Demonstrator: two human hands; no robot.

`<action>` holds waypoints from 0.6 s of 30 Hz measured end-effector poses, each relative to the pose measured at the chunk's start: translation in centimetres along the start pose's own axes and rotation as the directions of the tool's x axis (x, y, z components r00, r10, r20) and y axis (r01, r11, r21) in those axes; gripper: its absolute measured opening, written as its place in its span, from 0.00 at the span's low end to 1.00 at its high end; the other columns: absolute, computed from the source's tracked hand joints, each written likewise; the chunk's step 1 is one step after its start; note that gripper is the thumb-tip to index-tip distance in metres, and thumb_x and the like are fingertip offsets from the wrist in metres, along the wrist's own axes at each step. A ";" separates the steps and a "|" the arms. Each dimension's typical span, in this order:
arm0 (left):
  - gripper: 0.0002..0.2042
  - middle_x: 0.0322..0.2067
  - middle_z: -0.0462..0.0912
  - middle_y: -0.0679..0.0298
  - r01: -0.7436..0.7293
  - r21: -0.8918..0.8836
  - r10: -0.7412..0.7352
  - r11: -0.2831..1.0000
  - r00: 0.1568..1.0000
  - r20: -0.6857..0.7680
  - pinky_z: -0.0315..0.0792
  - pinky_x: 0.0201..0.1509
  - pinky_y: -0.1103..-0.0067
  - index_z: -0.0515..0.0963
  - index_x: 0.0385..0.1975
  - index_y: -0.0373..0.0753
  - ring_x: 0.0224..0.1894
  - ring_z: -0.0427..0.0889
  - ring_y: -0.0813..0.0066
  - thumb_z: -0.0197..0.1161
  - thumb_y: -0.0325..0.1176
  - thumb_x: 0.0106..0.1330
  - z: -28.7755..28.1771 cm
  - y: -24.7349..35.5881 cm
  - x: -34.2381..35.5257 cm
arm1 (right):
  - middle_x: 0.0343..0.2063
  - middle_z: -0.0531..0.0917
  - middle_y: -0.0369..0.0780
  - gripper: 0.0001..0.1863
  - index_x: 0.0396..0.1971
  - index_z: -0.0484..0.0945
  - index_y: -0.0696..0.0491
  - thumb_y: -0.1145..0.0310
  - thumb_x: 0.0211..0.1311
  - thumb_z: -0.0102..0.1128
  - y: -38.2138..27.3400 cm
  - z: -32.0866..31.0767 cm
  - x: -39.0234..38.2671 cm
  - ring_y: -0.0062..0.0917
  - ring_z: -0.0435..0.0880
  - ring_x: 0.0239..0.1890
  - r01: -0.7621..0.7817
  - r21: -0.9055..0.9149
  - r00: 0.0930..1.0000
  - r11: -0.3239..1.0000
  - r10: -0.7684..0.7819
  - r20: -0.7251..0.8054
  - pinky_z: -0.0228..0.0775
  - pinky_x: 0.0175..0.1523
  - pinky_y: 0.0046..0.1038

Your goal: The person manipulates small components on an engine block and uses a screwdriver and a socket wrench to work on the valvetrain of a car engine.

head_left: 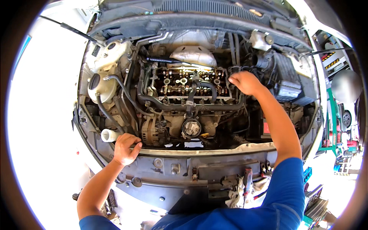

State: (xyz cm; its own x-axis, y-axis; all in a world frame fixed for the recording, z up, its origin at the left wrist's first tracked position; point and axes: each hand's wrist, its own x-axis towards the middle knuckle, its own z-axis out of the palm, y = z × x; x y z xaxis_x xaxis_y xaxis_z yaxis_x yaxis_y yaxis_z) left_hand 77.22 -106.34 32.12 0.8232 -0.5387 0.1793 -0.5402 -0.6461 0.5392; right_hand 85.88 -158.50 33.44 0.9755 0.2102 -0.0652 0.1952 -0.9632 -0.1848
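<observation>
Over the front crossmember (207, 151) of the car, my left hand (127, 148) rests with its fingers curled across the edge. Beside it stands a white plastic filler neck (109, 135). My right hand (246, 82) is closed at the right end of the uncovered engine top (188, 82); what its fingers hold, if anything, is hidden. Camshafts and valve gear lie bare there. A black hose (190, 96) crosses the engine top and runs down to a round opening (191, 127) stuffed with pale crumpled material.
Left of the engine sits a white coolant tank (101, 87) with hoses. The alternator (150, 131) is near my left hand. At right is a black air filter box (287, 78). A screwdriver (247, 184) and rags (235, 197) lie at the front panel. Thin struts flank the bay.
</observation>
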 end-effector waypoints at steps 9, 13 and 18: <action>0.07 0.27 0.80 0.61 -0.018 -0.019 0.015 1.000 0.991 -0.133 0.69 0.42 0.67 0.79 0.26 0.39 0.37 0.77 0.57 0.61 0.35 0.57 0.0 -0.7 -1.7 | 0.30 0.78 0.34 0.13 0.43 0.80 0.59 0.67 0.62 0.61 -10.7 -6.1 -35.0 0.13 0.71 0.29 -0.379 0.633 0.732 0.675 0.637 -0.240 0.64 0.35 0.18; 0.08 0.27 0.79 0.57 -0.049 -0.030 0.044 0.998 0.987 -0.154 0.70 0.39 0.66 0.79 0.27 0.37 0.35 0.77 0.54 0.61 0.36 0.59 0.4 -0.3 -1.5 | 0.31 0.79 0.34 0.18 0.47 0.78 0.58 0.65 0.60 0.64 -10.6 -0.1 -52.1 0.15 0.73 0.29 -0.569 0.698 0.409 0.436 0.886 -0.220 0.66 0.35 0.19; 0.11 0.27 0.79 0.57 -0.002 0.008 0.004 1.000 0.987 -0.161 0.71 0.38 0.65 0.80 0.26 0.38 0.34 0.78 0.55 0.60 0.40 0.61 0.5 -1.0 -2.5 | 0.37 0.83 0.46 0.18 0.45 0.79 0.59 0.63 0.58 0.59 -14.8 9.1 -65.9 0.35 0.81 0.41 -0.769 0.478 0.293 0.425 0.898 -0.328 0.71 0.49 0.32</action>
State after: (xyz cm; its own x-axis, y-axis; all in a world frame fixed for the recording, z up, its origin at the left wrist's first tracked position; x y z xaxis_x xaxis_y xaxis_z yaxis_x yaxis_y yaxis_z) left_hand 75.63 -104.64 30.68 0.8386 -0.4472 0.3111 -0.5436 -0.6491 0.5321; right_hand 17.74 -156.61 31.52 0.4942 -0.8585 0.1369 -0.7154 -0.4912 -0.4969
